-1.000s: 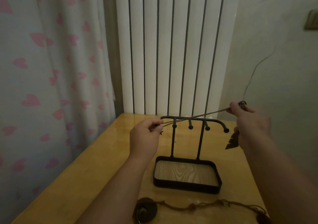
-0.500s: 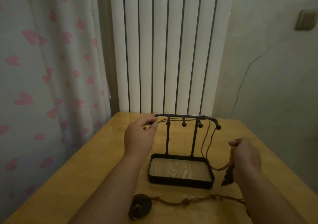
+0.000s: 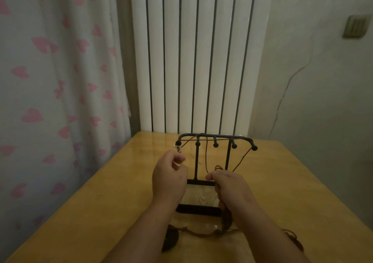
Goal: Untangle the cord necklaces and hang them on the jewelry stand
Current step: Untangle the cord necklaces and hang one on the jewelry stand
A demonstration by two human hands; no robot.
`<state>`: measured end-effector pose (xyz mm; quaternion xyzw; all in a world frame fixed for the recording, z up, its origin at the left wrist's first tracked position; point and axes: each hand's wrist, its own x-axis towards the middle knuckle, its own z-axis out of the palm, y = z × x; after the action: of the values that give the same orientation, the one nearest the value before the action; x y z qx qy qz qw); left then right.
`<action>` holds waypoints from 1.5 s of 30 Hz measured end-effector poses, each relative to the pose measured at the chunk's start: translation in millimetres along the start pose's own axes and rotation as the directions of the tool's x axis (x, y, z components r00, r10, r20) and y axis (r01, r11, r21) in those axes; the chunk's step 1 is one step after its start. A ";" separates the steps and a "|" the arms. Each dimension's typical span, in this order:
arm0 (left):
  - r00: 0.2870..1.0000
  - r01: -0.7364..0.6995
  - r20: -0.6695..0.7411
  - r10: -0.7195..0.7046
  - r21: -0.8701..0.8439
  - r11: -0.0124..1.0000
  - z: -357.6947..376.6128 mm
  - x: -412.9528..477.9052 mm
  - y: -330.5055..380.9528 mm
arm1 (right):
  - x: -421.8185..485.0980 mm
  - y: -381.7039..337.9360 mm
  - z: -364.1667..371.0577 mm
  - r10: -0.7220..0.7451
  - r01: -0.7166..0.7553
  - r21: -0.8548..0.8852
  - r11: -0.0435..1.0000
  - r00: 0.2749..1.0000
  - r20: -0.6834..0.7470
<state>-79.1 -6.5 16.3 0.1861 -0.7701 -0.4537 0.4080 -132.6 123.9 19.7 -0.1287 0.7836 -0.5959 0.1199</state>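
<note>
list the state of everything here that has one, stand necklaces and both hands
stand, upright on the table, bearing one necklace
thin necklace, draped over the stand's top bar, lower loop gripped by the right hand
thick necklace, lying on the table, not hung
left hand, fingers curled below the thin necklace's clasp end; grip unclear
right hand, fingers curled round the thin necklace

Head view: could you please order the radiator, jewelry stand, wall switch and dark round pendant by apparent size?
1. radiator
2. jewelry stand
3. wall switch and dark round pendant: these look about alike. The pendant lies nearer the camera and in shadow, so I leave them unranked.
</note>
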 end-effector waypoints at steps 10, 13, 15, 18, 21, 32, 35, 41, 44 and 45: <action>0.993 -0.109 0.041 0.107 0.039 0.993 -8.7 34.4 16.2 | 15.0 5.2 -69.4 0.112 0.041 0.229 0.973 0.780 -0.616; 0.994 -0.110 0.027 0.108 0.062 0.992 -8.3 35.5 16.9 | 16.1 -2.8 -94.3 0.176 0.176 0.452 0.874 0.754 -0.633; 0.994 -0.108 -0.016 0.110 0.089 0.990 -7.2 34.4 17.5 | 17.6 -8.7 -107.6 0.182 0.249 0.522 0.816 0.747 -0.640; 0.993 -0.105 -0.053 0.110 0.087 0.991 -4.1 36.4 16.7 | 21.5 -16.8 -121.8 0.155 0.298 0.510 0.807 0.727 -0.668; 0.992 -0.104 -0.064 0.113 0.121 0.987 -0.1 36.5 17.9 | 22.3 -20.8 -127.0 0.085 0.304 0.445 0.842 0.740 -0.667; 0.828 -0.283 0.528 0.189 0.102 0.954 55.9 -21.5 69.9 | 3.3 -32.4 -89.6 -0.097 0.272 0.624 0.733 0.949 -0.300; 0.729 -0.119 0.684 0.021 0.097 0.988 70.2 -28.2 71.6 | 1.2 -37.5 -87.9 -0.130 0.245 0.715 0.655 0.969 -0.212; 0.668 -0.193 0.743 0.038 0.124 0.973 69.4 -34.4 61.3 | 1.5 -46.0 -99.8 -0.184 0.259 0.657 0.708 0.966 -0.183; 0.588 -0.420 0.809 -0.026 0.332 0.844 64.4 -39.6 48.2 | 4.9 -58.6 -115.8 -0.167 0.295 0.704 0.646 0.955 -0.247; 0.582 -0.472 0.812 -0.051 0.388 0.791 63.9 -41.4 42.9 | 7.0 -63.2 -119.7 -0.152 0.302 0.701 0.646 0.951 -0.270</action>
<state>-101.7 77.9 17.4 -0.0188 -0.9832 -0.1816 0.0051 -176.2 213.3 111.7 -0.1109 0.4628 -0.8794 0.0114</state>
